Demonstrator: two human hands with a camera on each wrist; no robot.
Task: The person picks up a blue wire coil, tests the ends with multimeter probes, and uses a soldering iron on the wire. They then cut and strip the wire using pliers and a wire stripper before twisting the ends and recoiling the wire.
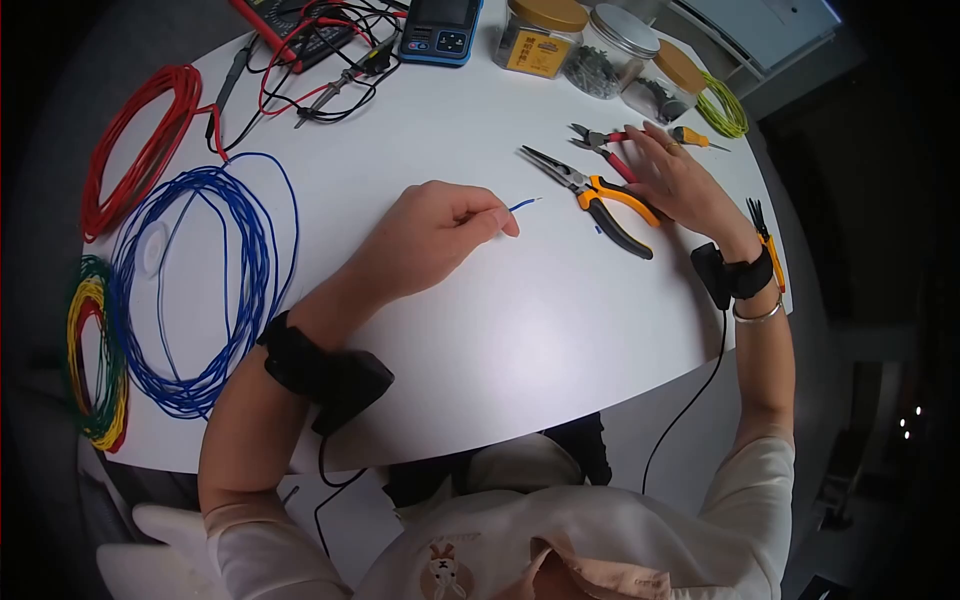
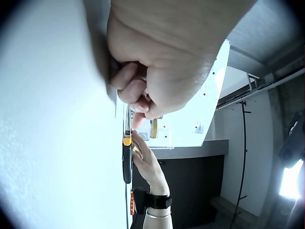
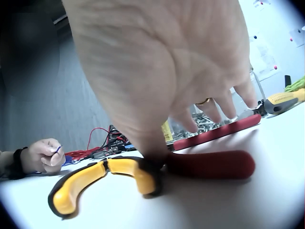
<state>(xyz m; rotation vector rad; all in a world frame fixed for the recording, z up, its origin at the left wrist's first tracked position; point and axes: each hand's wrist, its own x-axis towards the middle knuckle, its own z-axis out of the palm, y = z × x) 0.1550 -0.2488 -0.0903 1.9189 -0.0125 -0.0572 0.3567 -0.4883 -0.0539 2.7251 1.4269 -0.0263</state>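
My left hand (image 1: 430, 235) pinches a blue wire (image 1: 524, 204) between thumb and forefinger; its bare tip pokes out to the right, and the rest is hidden by the hand. At the right, my right hand (image 1: 685, 185) lies over the red-handled diagonal cutters (image 1: 622, 167), fingers extended and fingertips at the upper handle. In the right wrist view both red handles (image 3: 209, 164) show below the palm. Just left of this hand lie the long-nose pliers (image 1: 605, 200) with orange and black handles. A tiny blue scrap (image 1: 598, 229) sits beside them.
Blue (image 1: 262, 250), red (image 1: 120, 150) and multicolour (image 1: 97, 400) wire coils lie at the left. Behind are a multimeter (image 1: 290, 35) with tangled leads, a blue-edged tester (image 1: 438, 30) and lidded jars (image 1: 540, 45). A yellow screwdriver (image 1: 690, 136) and green coil (image 1: 722, 105) lie at back right.
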